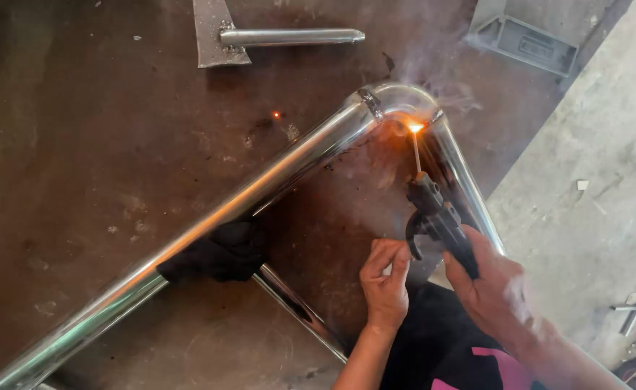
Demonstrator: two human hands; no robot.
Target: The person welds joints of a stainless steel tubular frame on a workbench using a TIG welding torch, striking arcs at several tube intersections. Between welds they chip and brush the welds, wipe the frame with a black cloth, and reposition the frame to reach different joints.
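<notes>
No package or label showed on the rusty brown steel table (94,144). The shiny steel pipe frame (260,188) lay across it, its bent elbow at the far middle (smoke rose there). The right hand (488,285) clenched a black electrode holder (437,220), rod tip glowing orange at the elbow. The left hand (384,278) steadied the holder with curled fingers.

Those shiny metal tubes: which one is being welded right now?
The large bent tube, at its curved elbow, where the rod's tip glows orange and smoke rises. The short tube at the top lies apart, untouched; the thin tube runs underneath.
</notes>
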